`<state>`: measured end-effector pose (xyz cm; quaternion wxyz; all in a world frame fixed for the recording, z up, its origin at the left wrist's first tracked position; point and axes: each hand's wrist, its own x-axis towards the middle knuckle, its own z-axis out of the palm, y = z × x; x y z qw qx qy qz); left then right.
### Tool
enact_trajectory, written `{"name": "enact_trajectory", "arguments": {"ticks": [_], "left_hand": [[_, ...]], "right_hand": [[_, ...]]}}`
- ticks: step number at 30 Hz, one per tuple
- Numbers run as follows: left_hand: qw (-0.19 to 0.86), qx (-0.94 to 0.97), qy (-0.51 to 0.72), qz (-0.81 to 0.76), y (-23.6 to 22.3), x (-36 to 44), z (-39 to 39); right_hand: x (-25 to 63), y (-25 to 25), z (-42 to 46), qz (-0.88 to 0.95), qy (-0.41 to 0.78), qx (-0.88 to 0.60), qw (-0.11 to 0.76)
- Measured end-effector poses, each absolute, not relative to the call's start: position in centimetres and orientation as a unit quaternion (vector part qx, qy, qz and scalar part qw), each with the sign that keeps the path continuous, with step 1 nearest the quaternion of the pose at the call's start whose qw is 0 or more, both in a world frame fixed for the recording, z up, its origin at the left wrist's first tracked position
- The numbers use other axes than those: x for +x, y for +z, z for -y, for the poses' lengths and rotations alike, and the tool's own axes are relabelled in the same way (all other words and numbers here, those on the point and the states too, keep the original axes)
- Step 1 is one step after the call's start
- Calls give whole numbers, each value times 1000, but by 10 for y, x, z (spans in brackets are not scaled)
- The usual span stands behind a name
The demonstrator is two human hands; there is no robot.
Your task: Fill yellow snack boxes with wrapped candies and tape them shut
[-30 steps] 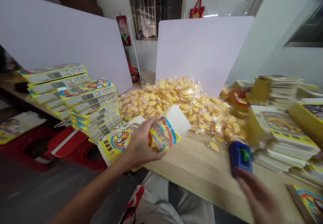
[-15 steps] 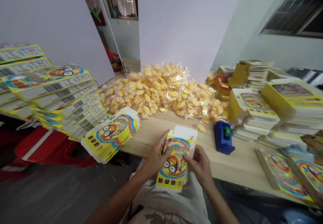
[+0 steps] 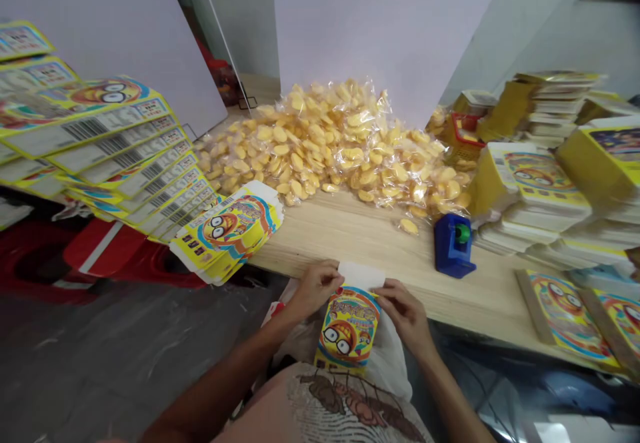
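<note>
A yellow cardboard box (image 3: 349, 326) with a cartoon face in glasses rests against my lap, its white top flap (image 3: 361, 274) raised. My left hand (image 3: 316, 288) pinches the upper left corner of the box. At the upper right corner, my right hand (image 3: 404, 310) grips the edge with thumb and fingers. Beyond the hands, on the wooden table (image 3: 325, 230), lies a big heap of yellow oval pieces in clear wrappers (image 3: 320, 150). One wrapped piece (image 3: 409, 226) sits apart in front of the heap.
A blue tape dispenser (image 3: 453, 246) with green tape stands right of the heap. Stacked flat boxes (image 3: 540, 183) fill the right side, with a red basket (image 3: 466, 133) behind. Further boxes (image 3: 120, 130) pile up at left, above red stools (image 3: 107, 250). A white panel (image 3: 380, 30) stands behind.
My view has tipped downward. Both hands have shifted up to the box's top corners, and the box sits lower against my lap, its flap now upright between the hands.
</note>
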<state>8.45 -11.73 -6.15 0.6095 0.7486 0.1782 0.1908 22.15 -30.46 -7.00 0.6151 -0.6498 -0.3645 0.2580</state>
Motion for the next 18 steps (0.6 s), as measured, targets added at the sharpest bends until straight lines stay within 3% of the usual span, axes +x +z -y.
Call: {"name": "enact_trajectory", "arguments": {"ticks": [4,11,18], "left_hand": [[645,726,164,-176,-63,86,111],[530,842,87,-59,-41,85,100],[543,826,98,-114,-35,89,108]], "right_hand": [[226,-65,298,316,316,-583,678],[233,-65,306,386,325,-615,606],[220,-58,304,372,299,-660,580]]}}
